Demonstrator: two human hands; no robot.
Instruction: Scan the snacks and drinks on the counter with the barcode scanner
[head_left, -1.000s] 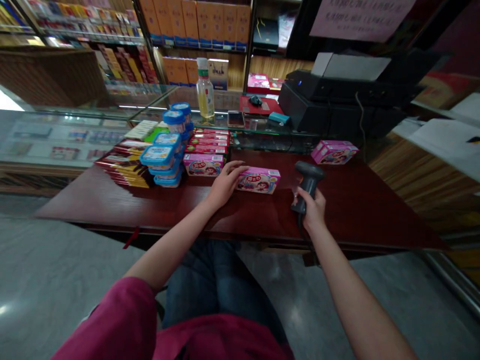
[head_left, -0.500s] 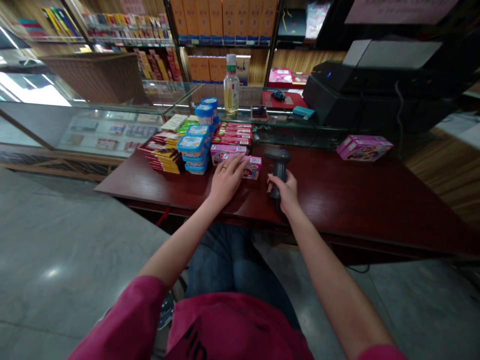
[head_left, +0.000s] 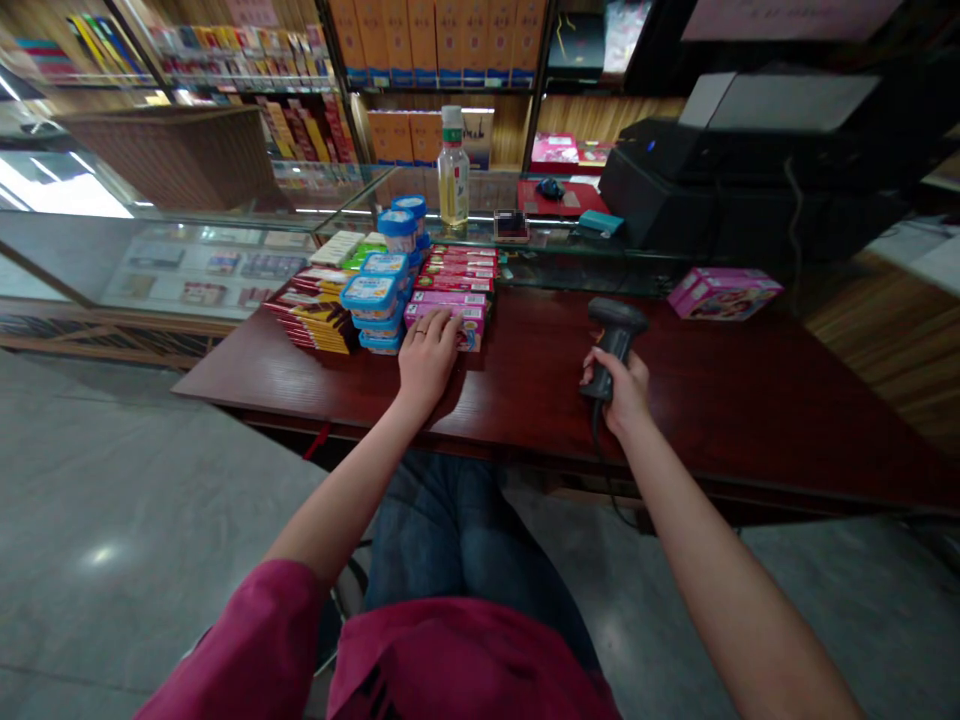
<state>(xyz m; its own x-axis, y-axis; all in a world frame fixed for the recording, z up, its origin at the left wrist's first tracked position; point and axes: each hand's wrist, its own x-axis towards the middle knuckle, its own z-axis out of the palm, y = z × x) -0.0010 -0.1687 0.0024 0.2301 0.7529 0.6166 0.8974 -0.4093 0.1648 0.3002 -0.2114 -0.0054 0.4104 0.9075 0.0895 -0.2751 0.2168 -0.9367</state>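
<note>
My left hand rests over the near end of a pink-purple box, its fingers curled over the top. This box lies against the front of a row of red and pink boxes. My right hand is wrapped round the handle of a black corded barcode scanner, held above the desk with its head tilted up. Blue-lidded plastic tubs are stacked just left of the boxes. Left of those lies a pile of yellow and dark red packets.
A separate pink box sits on the right of the dark red desk. Behind, a glass counter carries a bottle, a mouse and a small teal item. Black equipment stands at the right. The scanner's cord hangs over the desk edge.
My left hand has moved left with the pink box, which now lines up with the row. My right hand has carried the scanner to the right, away from the boxes.
</note>
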